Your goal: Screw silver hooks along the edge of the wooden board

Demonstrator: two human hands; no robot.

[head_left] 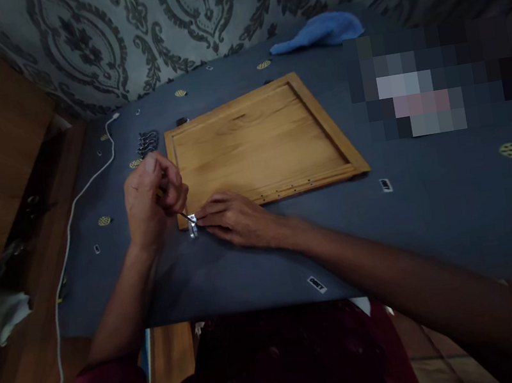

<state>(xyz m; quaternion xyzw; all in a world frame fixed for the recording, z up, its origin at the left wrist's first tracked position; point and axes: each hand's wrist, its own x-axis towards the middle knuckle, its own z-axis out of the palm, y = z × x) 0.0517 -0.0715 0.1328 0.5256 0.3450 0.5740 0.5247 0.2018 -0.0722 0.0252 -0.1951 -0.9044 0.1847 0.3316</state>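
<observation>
The left hand is clenching a thin, dark-shafted tool (the fist is mostly hiding its handle); the right hand, fingers extended, is touching, presumably steadying, a small, silver metal fitting at the near-left corner of a rectangular, framed brown wooden panel.

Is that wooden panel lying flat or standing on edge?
Flat: the wooden panel lies on the dark blue cloth, its broad, framed face turned upward.

Wooden panel; shiny, probably metal fitting.
</observation>
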